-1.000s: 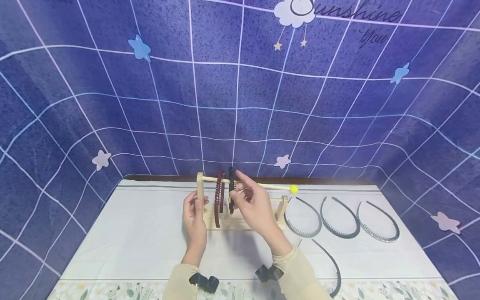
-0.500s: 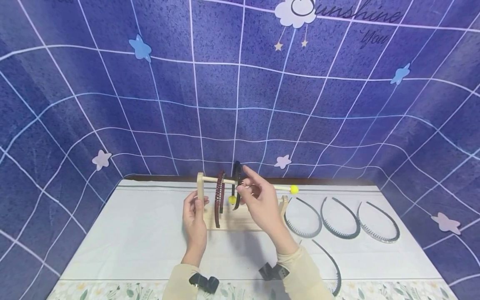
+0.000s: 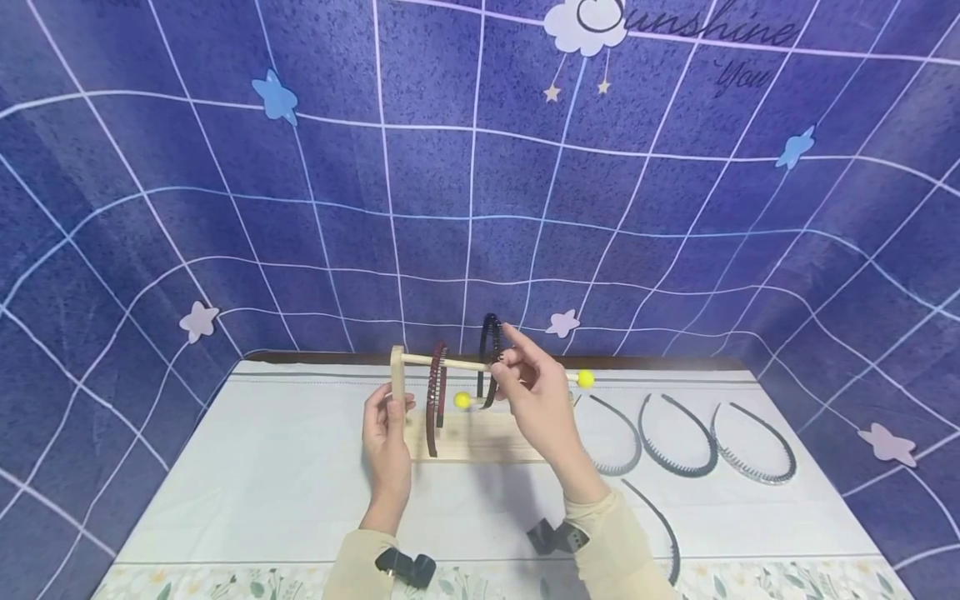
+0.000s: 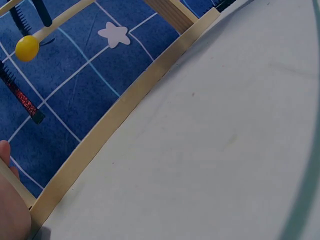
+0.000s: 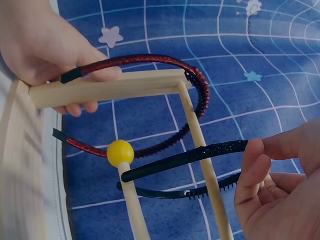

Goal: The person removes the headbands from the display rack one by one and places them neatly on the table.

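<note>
My left hand [image 3: 386,454] holds the left post [image 3: 397,375] of a wooden stand whose base [image 3: 480,446] lies on the table. On the stand's upper rod [image 3: 461,364], close to that post, hangs a dark red headband [image 3: 433,417]. My right hand [image 3: 546,408] pinches a black toothed headband [image 3: 491,320] by its curved top, further right along that rod. In the right wrist view, the black headband [image 5: 175,162] has the upper rod [image 5: 205,165] passing between its arms. Its free ends point towards the yellow ball [image 5: 120,153] of the lower rod.
A yellow ball [image 3: 585,379] caps the upper rod's right end. To the right on the white table [image 3: 247,467] lie a grey headband [image 3: 633,442], a dark headband [image 3: 708,454] and another one [image 3: 787,462]. One more headband [image 3: 671,533] lies nearer the front edge.
My right hand has moved right along the upper rod with the black headband, away from the red one, and the headband's arch has turned and risen slightly. My left hand stays on the post.
</note>
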Tool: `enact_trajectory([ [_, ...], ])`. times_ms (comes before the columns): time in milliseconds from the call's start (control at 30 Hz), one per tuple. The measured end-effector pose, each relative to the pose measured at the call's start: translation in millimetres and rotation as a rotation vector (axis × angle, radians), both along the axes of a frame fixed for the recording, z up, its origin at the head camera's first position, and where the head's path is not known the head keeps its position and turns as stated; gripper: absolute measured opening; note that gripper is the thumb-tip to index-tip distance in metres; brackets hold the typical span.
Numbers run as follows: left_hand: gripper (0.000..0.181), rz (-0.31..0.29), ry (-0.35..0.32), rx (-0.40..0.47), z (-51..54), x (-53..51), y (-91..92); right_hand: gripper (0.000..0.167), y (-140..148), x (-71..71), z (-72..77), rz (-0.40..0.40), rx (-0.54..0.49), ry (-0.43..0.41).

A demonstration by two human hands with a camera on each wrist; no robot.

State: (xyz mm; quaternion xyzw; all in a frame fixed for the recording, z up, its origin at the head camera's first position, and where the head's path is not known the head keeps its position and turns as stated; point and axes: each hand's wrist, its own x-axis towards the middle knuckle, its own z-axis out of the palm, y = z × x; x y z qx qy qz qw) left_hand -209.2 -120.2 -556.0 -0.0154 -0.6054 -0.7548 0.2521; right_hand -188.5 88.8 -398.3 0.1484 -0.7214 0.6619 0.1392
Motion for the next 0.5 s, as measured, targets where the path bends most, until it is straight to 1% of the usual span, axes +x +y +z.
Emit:
enact_trajectory([
  [500,0.036,0.000,-0.019,-0.017,0.0,-0.2,-0.7,0.056,15,3.8,12.7,-0.044,-0.049,0.016],
])
